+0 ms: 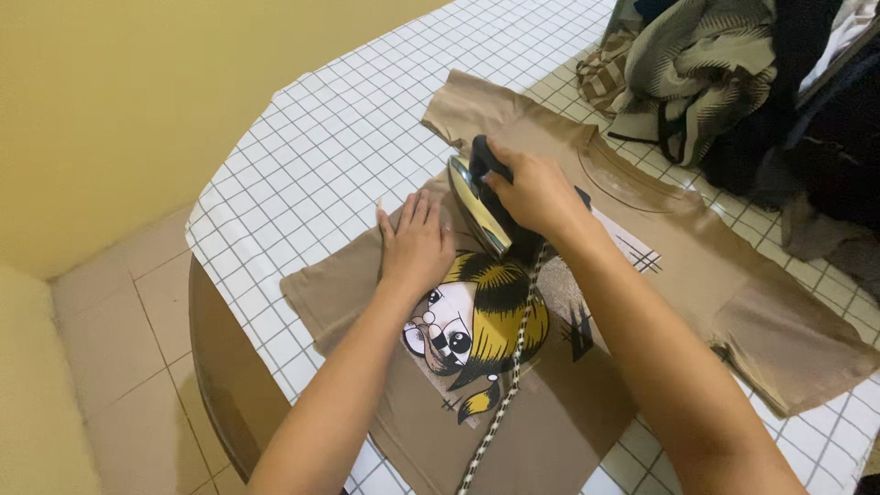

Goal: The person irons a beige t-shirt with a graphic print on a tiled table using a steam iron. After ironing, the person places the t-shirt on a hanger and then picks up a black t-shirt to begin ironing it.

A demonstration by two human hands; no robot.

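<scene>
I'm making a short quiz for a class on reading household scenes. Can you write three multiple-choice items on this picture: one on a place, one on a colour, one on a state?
1. Where does the left hand rest?
A. Flat on the T-shirt beside the iron
B. On the pile of clothes
C. On the floor tiles

2. What colour is the T-shirt being pressed?
A. Bright red
B. Light brown
C. Dark blue

3. How is the right hand placed?
A. Open, hovering in the air
B. Pressed flat on the checked cloth
C. Closed around the handle of the iron

Answers:
1. A, its palm and fingers lie spread on the fabric just left of the iron.
2. B, the shirt is tan all over, with a printed cartoon picture on its front.
3. C, its fingers wrap the dark handle while the iron sits on the shirt.
</scene>
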